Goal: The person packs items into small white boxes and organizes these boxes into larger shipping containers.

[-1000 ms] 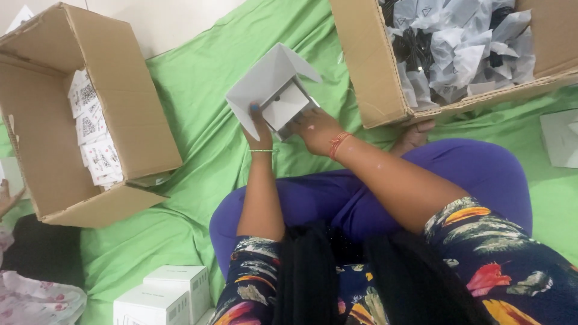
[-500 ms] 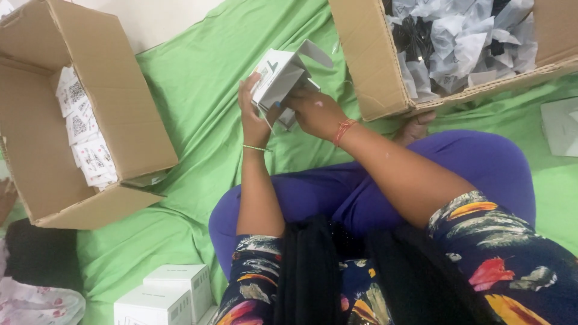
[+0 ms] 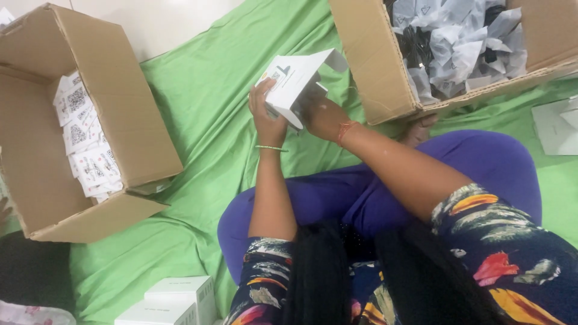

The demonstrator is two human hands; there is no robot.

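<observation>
- While both hands meet above the green sheet (image 3: 198, 120), near its upper edge, the small white carton (image 3: 289, 81) sits tilted between them, open flap pointing toward the cardboard box of bagged parts (image 3: 373, 66).
- Left hand (image 3: 267, 117) clamps the carton's near side.
- Right hand (image 3: 322, 114) is tucked at its open underside; its grasp is hidden.

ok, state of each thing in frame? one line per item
small white carton: held off the cloth, tilted, top flap open
left hand: gripping the carton's side
right hand: at the carton's open end, fingers hidden
left cardboard box: open, printed leaflets stacked inside
right cardboard box: open, filled with bagged items
closed white cartons: shut, side by side on the cloth
green cloth: spread out, wrinkled
</observation>
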